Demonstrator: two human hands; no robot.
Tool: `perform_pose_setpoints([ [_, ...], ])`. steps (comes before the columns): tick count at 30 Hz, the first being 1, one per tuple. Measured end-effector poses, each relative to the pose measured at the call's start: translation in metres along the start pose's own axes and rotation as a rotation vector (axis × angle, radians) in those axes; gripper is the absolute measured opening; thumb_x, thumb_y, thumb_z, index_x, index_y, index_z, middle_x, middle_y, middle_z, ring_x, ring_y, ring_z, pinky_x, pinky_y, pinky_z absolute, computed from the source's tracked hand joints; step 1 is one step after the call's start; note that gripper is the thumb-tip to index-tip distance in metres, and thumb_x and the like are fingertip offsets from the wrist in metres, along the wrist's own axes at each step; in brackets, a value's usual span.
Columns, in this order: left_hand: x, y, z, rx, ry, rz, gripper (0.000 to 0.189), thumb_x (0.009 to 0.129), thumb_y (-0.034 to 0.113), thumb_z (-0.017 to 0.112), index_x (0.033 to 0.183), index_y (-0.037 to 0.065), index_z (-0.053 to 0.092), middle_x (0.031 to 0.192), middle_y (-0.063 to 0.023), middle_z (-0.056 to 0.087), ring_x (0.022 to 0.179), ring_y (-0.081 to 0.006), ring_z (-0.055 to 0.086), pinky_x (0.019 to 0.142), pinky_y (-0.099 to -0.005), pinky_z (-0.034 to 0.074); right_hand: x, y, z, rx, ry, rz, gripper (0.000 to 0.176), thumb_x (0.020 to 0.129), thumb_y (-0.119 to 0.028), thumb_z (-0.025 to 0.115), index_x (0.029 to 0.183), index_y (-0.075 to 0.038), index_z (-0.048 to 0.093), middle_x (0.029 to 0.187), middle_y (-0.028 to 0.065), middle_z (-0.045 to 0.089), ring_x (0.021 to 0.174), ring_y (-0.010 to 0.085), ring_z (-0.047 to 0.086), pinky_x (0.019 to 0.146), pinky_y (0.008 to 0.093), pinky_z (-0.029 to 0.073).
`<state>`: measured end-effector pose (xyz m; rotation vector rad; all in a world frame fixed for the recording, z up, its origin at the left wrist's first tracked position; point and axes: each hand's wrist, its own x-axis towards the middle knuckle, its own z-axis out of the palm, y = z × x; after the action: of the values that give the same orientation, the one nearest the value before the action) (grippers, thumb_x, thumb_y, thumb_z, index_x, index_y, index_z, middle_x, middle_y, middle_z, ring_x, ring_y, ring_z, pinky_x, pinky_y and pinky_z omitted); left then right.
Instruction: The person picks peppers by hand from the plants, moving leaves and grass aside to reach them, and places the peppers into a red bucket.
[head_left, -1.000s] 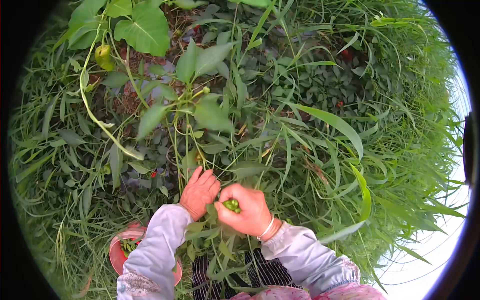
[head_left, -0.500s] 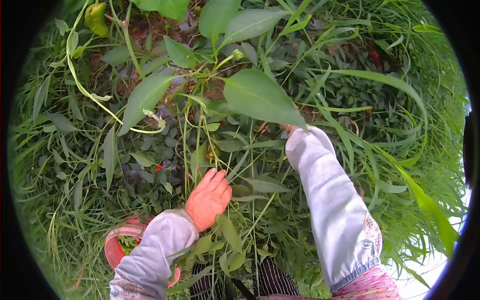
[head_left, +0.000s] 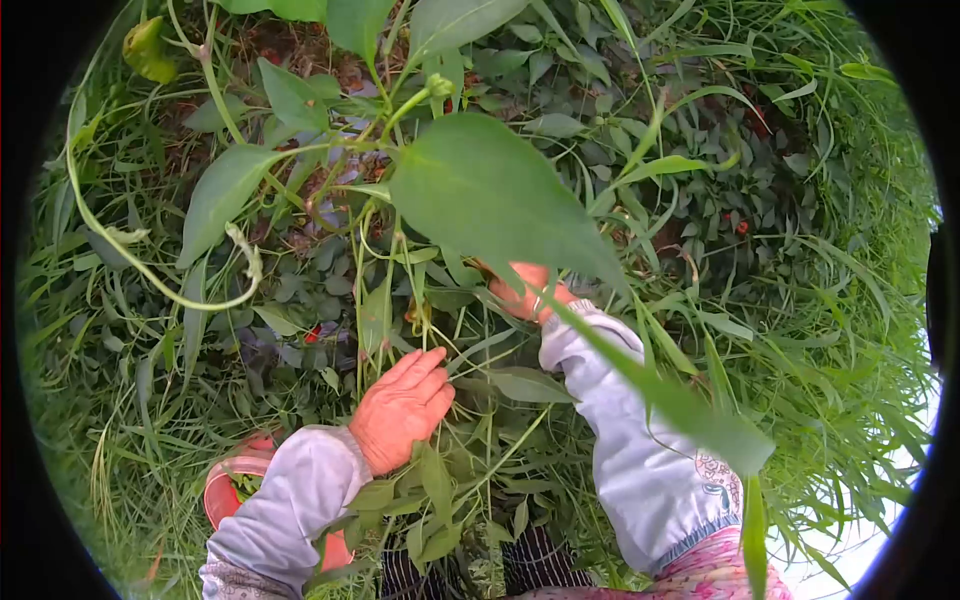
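Note:
My left hand (head_left: 402, 412) lies back upward against thin green stems of a pepper plant (head_left: 397, 260). Its fingers are stretched out, and the thumb is out of sight. My right hand (head_left: 523, 292) reaches in among the leaves just right of those stems. A broad leaf (head_left: 495, 195) hangs over it and hides part of it, and its fingertips are lost in the foliage. A small yellowish fruit (head_left: 411, 312) shows by the stems between the hands. At the upper left hangs a wrinkled green pepper (head_left: 148, 50).
A reddish bucket (head_left: 222, 490) with green produce inside stands in the grass, partly behind my left sleeve. Small red fruits (head_left: 313, 333) show low in the foliage. A long grass blade (head_left: 665, 395) crosses before my right sleeve. Dense grass (head_left: 850, 330) grows along the right.
My right hand has moved left and nearer to the stems, coming partly out from behind the big leaf. My left hand stays at the stems. The whole view has shifted slightly.

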<state>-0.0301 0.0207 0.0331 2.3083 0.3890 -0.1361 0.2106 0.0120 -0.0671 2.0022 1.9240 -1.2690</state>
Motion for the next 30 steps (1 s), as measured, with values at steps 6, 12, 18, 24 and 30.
perform_pose_setpoints([
  [6,0.029,0.013,-0.040,-0.204,-0.172,-0.022,0.049,0.066,0.005,0.058,0.115,0.000,0.052,0.118,-0.0165,0.052,0.125,-0.0346,0.038,0.104,-0.0410,0.033,-0.056,0.032,-0.008,0.602,0.336,0.110,0.036,0.074,-0.006,0.053,0.110,-0.004,0.059,0.093,0.0093,0.065,0.083,0.0261,0.062,0.073,0.0350,0.050],
  [12,0.082,0.023,-0.058,0.041,-0.253,-0.081,0.039,0.071,0.000,0.053,0.110,-0.001,0.053,0.068,-0.0140,0.059,0.058,-0.0313,0.058,0.052,-0.0445,0.046,-0.153,0.093,-0.095,1.369,0.172,0.331,0.017,0.076,-0.007,0.052,0.089,-0.005,0.062,0.080,0.0005,0.061,0.065,0.0090,0.054,0.049,0.0192,0.039],
  [18,0.193,0.070,-0.067,0.393,-1.044,0.012,0.023,0.074,0.012,0.054,0.091,0.002,0.065,0.075,-0.0076,0.062,0.074,-0.0227,0.061,0.055,-0.0407,0.046,-0.230,0.156,-0.099,1.610,0.404,0.376,0.020,0.072,-0.013,0.055,0.088,-0.001,0.055,0.073,0.0048,0.054,0.057,0.0133,0.049,0.048,0.0265,0.039],
  [24,0.203,0.076,0.026,0.420,-0.240,-0.023,0.041,0.078,0.011,0.053,0.117,0.000,0.051,0.115,-0.0160,0.054,0.111,-0.0302,0.050,0.091,-0.0431,0.039,-0.254,0.151,-0.052,1.815,0.506,0.415,0.015,0.076,-0.014,0.053,0.087,-0.004,0.051,0.064,0.0039,0.049,0.054,0.0147,0.046,0.049,0.0275,0.038],
  [30,0.175,0.093,0.057,-0.192,-0.482,0.048,0.068,0.075,0.001,0.055,0.137,0.007,0.029,0.128,-0.0195,0.042,0.115,-0.0338,0.046,0.096,-0.0433,0.038,-0.299,0.141,0.007,2.034,0.646,0.434,0.017,0.079,-0.009,0.054,0.095,-0.008,0.049,0.085,0.0041,0.049,0.061,0.0127,0.045,0.050,0.0265,0.037],
])
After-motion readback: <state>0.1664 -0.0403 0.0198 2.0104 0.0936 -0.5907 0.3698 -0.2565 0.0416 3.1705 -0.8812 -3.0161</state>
